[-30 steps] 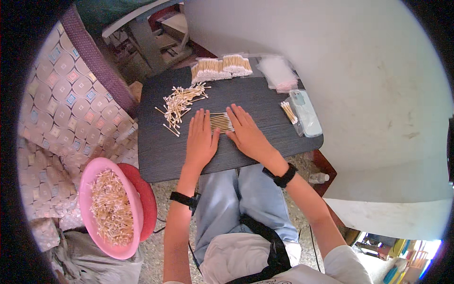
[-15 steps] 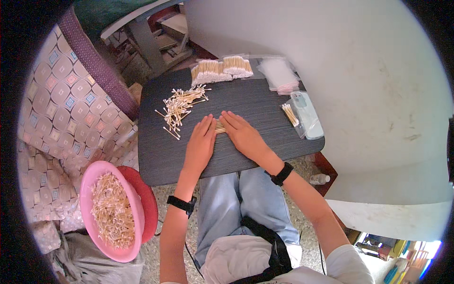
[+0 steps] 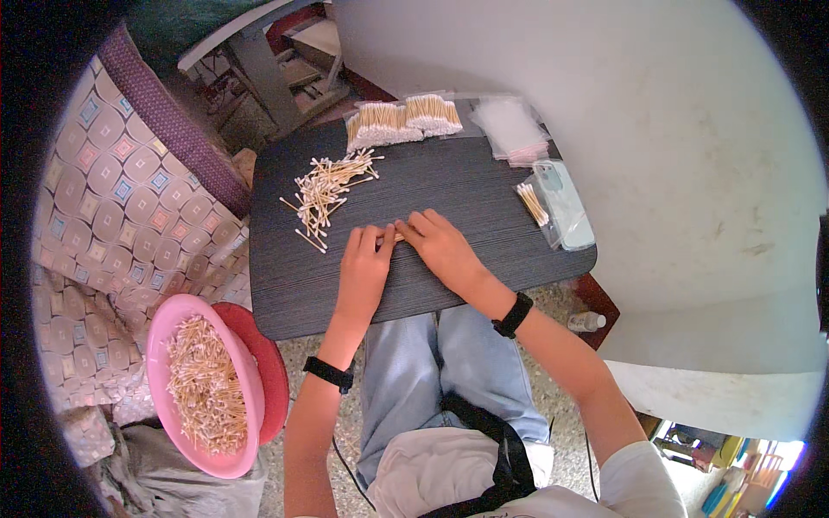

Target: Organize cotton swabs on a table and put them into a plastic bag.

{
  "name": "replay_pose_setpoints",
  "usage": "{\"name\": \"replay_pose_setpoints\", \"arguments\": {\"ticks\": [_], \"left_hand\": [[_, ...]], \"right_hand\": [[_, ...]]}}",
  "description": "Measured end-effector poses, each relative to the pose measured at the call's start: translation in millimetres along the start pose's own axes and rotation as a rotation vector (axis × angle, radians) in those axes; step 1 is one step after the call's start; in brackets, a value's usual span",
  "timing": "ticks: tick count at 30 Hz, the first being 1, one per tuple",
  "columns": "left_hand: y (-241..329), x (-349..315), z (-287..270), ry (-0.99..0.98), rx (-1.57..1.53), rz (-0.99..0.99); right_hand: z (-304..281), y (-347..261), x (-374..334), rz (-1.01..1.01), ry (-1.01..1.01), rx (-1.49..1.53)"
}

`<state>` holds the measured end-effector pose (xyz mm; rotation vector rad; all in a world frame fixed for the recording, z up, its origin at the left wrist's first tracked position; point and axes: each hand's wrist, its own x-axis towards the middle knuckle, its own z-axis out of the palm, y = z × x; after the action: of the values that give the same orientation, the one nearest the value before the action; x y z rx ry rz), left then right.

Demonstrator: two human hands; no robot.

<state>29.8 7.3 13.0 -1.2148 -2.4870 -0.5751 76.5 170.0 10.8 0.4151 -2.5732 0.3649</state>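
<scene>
Both hands meet over the middle of a dark tabletop. My left hand has its fingers curled around one end of a small bundle of cotton swabs. At the bundle's other end, my right hand closes its fingers. Only a short stretch of the wooden sticks shows between the hands; the tips are hidden. A loose pile of cotton swabs lies crisscrossed just beyond my left hand. To the right of my right hand, a few swabs rest beside a pale phone near clear plastic.
Bagged bundles of swabs line the table's far edge, with a stack of clear bags to their right. A pink basin full of swabs sits at lower left on a red stool. A bottle stands on the right.
My fingers, laid flat and stretched over the swabs before, are now bent and closed around the bundle's ends. Both hands have drawn slightly nearer to me and closer together.
</scene>
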Motion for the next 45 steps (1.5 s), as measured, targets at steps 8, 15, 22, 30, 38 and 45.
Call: {"name": "replay_pose_setpoints", "arguments": {"ticks": [8,15,22,30,38,45], "left_hand": [[5.5,-2.7,-0.1,-0.110,0.129,0.040],[3.5,-0.2,1.7,-0.187,0.223,0.060],[24.6,-27.8,-25.9,-0.263,0.047,0.100],[38.2,-44.0,-42.5,-0.361,-0.080,0.105],[52.2,-42.1,-56.4,-0.401,-0.178,0.046],[56.3,-46.8,-67.2,-0.380,-0.748,-0.309]], "right_hand": [[4.0,-7.7,-3.0,-0.045,-0.064,-0.082],[1.0,-9.7,-5.2,-0.068,-0.095,-0.173],[-33.8,-31.8,-32.1,0.163,-0.400,0.292],[-74.2,-40.4,-40.4,0.140,-0.492,0.743],[-69.7,-41.3,-49.6,0.315,-0.496,0.840],[-74.9,-50.0,-60.5,0.259,-0.390,0.800]]}}
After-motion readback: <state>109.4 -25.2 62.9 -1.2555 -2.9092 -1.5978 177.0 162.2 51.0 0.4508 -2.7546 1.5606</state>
